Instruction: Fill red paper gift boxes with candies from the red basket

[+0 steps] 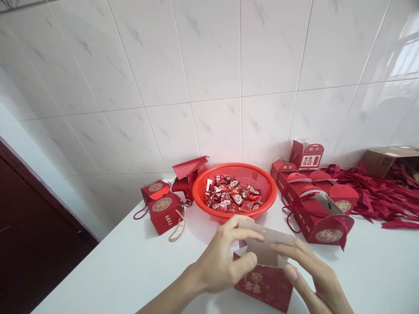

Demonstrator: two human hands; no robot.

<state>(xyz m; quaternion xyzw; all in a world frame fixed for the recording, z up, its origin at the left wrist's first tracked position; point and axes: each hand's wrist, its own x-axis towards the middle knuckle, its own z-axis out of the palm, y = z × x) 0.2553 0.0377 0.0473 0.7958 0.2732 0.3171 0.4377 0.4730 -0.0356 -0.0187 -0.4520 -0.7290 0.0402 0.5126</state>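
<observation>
A dark red paper gift box point(263, 288) with gold printing stands at the table's near side, its top unfolded and its pale inside showing. My left hand point(225, 257) holds its left side, fingers over the raised back flap and thumb at the front edge. On the right side, my right hand point(312, 272) grips the box, with its thumb near the front corner and its fingers reaching over the flap. Just behind the box is a red plastic basket point(274, 196) holding many red-wrapped candies point(234, 196).
Several red gift boxes point(163, 213) sit left of the basket, one with a gold cord handle. More boxes point(324, 222) stand on the right, beside a heap of dark red ribbons point(382, 196) and a cardboard box point(381, 161). A tiled wall point(216, 65) closes off the white table's point(111, 270) back.
</observation>
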